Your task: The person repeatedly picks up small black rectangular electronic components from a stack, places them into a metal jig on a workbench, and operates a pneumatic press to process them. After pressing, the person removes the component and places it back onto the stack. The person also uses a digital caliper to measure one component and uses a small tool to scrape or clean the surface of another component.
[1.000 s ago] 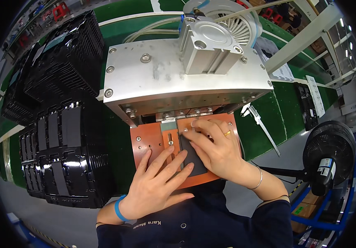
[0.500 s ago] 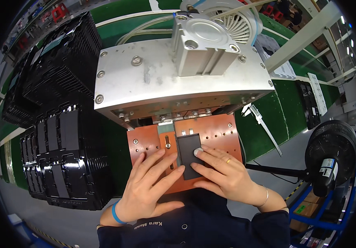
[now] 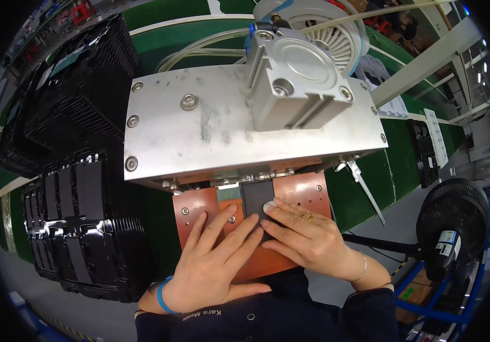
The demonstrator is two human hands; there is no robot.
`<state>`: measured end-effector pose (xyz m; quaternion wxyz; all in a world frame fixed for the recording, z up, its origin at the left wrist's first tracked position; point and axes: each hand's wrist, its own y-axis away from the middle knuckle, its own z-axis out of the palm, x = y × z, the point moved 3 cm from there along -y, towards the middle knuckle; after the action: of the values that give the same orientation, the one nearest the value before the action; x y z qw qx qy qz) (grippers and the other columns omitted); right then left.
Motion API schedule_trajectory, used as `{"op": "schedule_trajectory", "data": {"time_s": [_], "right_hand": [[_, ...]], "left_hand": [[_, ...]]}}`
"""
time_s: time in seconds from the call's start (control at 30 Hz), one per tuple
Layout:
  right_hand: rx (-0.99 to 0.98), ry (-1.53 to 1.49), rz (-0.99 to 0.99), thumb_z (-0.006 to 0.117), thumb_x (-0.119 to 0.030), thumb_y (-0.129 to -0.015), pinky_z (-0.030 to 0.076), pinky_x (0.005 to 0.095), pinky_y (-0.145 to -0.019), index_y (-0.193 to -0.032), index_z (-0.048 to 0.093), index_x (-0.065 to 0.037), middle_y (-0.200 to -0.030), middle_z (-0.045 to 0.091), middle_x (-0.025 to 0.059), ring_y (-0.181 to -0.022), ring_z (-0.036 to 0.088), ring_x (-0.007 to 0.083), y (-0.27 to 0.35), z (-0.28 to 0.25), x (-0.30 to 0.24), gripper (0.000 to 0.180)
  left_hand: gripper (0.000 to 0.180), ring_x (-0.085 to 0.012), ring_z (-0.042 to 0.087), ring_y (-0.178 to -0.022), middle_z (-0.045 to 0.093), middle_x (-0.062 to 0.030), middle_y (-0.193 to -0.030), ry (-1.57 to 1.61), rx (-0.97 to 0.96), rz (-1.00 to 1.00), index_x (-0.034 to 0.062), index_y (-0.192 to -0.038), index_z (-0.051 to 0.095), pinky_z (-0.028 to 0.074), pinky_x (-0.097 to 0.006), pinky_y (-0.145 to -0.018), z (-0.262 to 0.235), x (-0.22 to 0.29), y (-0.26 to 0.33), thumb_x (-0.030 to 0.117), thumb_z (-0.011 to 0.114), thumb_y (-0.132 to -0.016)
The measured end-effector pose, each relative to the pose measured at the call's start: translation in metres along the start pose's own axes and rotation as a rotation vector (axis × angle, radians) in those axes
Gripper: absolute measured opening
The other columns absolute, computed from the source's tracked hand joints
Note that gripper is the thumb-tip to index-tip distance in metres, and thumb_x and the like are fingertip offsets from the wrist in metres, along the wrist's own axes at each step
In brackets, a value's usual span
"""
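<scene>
While resting the left hand [image 3: 213, 259] on the orange strip [image 3: 232, 203] and dark flat piece [image 3: 258, 196] with fingers fanned wide, got the right hand [image 3: 308, 236] on the piece's other side, fingers loosely apart, white cap [image 3: 269, 207] on one tip. Got the piece flat on the orange plate [image 3: 299, 184], near the silver press block [image 3: 168, 131].

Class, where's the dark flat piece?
Just below the head view's centre, the dark flat piece lies on the orange plate, partly beneath left hand and right hand.
</scene>
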<state>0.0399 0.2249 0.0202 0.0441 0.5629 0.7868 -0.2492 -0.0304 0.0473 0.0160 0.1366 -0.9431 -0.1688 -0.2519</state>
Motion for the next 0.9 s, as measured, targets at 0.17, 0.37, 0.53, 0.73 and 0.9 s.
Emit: {"op": "schedule_trajectory", "data": {"time_s": [0.17, 0.37, 0.53, 0.73, 0.9], "right_hand": [[-0.030, -0.006, 0.015, 0.078, -0.018, -0.076, 0.056, 0.0372, -0.089, -0.102, 0.067, 0.003, -0.115, 0.064, 0.0180, -0.106, 0.066, 0.0319, 0.000, -0.002, 0.001, 0.035], [-0.041, 0.005, 0.024, 0.077, -0.017, -0.077, 0.057, 0.0370, -0.088, -0.102, 0.067, 0.003, -0.115, 0.065, 0.0167, -0.106, 0.066, 0.0317, -0.003, -0.002, -0.001, 0.033], [-0.161, -0.153, 0.233, 0.072, -0.011, -0.083, 0.049, 0.0425, -0.099, -0.116, 0.062, -0.002, -0.133, 0.054, 0.0187, -0.124, 0.054, 0.0335, -0.001, -0.002, -0.013, 0.035], [-0.100, -1.255, 0.590, 0.055, 0.005, -0.090, 0.024, 0.0452, -0.115, -0.140, 0.034, -0.009, -0.156, 0.020, 0.0130, -0.146, 0.021, 0.0269, 0.007, -0.010, -0.015, 0.057], [0.074, -1.402, 0.967, 0.064, 0.005, -0.087, 0.048, 0.0271, -0.089, -0.126, 0.042, -0.006, -0.117, 0.052, 0.0070, -0.109, 0.057, 0.0151, -0.006, -0.009, 0.016, 0.046]], "left_hand": [[0.071, -0.0322, 0.042, -0.133, 0.053, -0.0068, -0.137, -0.028, 0.002, -0.011, 0.0066, -0.120, 0.065, 0.029, -0.059, -0.107, 0.005, -0.001, 0.000, 0.063, 0.066, -0.077], [0.065, -0.0299, 0.043, -0.133, 0.055, -0.0044, -0.135, -0.075, 0.025, -0.034, 0.0092, -0.115, 0.068, 0.026, -0.058, -0.109, 0.008, 0.002, 0.001, 0.062, 0.064, -0.078], [0.062, -0.0300, 0.043, -0.133, 0.055, -0.0041, -0.136, -0.097, 0.008, -0.037, 0.0102, -0.114, 0.068, 0.025, -0.057, -0.110, 0.008, 0.002, 0.001, 0.062, 0.064, -0.079], [0.064, -0.0315, 0.042, -0.133, 0.053, -0.0060, -0.138, -0.047, -0.034, -0.006, 0.0102, -0.121, 0.064, 0.029, -0.055, -0.109, 0.002, -0.002, 0.001, 0.059, 0.066, -0.079], [0.062, -0.0334, 0.042, -0.132, 0.053, -0.0094, -0.137, 0.053, 0.026, 0.019, 0.0092, -0.123, 0.063, 0.037, -0.054, -0.104, -0.001, -0.003, 0.000, 0.049, 0.074, -0.076]]}}
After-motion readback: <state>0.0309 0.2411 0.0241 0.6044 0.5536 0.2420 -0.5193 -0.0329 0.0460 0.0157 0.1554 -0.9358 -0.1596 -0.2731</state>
